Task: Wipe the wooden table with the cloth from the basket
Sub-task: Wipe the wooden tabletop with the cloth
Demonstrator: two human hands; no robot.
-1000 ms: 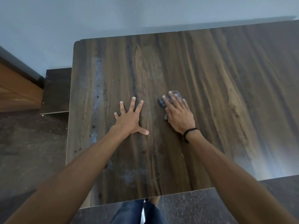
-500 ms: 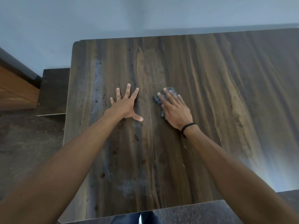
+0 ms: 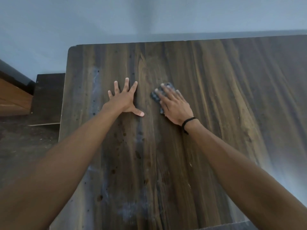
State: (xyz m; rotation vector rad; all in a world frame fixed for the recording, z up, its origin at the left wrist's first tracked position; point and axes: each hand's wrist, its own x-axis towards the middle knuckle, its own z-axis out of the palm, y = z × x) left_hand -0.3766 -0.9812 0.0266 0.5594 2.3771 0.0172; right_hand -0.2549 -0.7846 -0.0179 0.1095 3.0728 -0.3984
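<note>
**While the left hand (image 3: 123, 100) lies splayed, the right hand (image 3: 174, 107) presses the cloth (image 3: 156, 95)**

As both bare arms reach in from the bottom corners of the frame, the two hands lie side by side on the wooden table (image 3: 232, 97), near the middle of the picture. The left hand sits just left of centre with its grip wide. Its four fingers are splayed and straight, the thumb sticks out to the right, and the palm is down on the wood, holding nothing.

The right hand lies just right of centre, apart from the left, on top of the dark patterned cloth. Its fingers run straight across the fabric toward the upper left, so the grip is flat and pressing rather than curled. The thumb is hidden and the fingertips are blurred, so whether it pinches an edge cannot be told. The cloth lies on the table, showing beyond the fingertips and along the hand's left side. A black wristband (image 3: 187, 122) circles the right wrist.

Pale dusty streaks and dark spots mark the table in the left and lower-middle parts of the frame. A blue-grey wall (image 3: 149, 19) fills the top. At the left edge, a dark low block (image 3: 48, 97) stands just beside the table, with a brown wooden piece (image 3: 13, 100) beyond it and dark floor (image 3: 20, 146) below.
</note>
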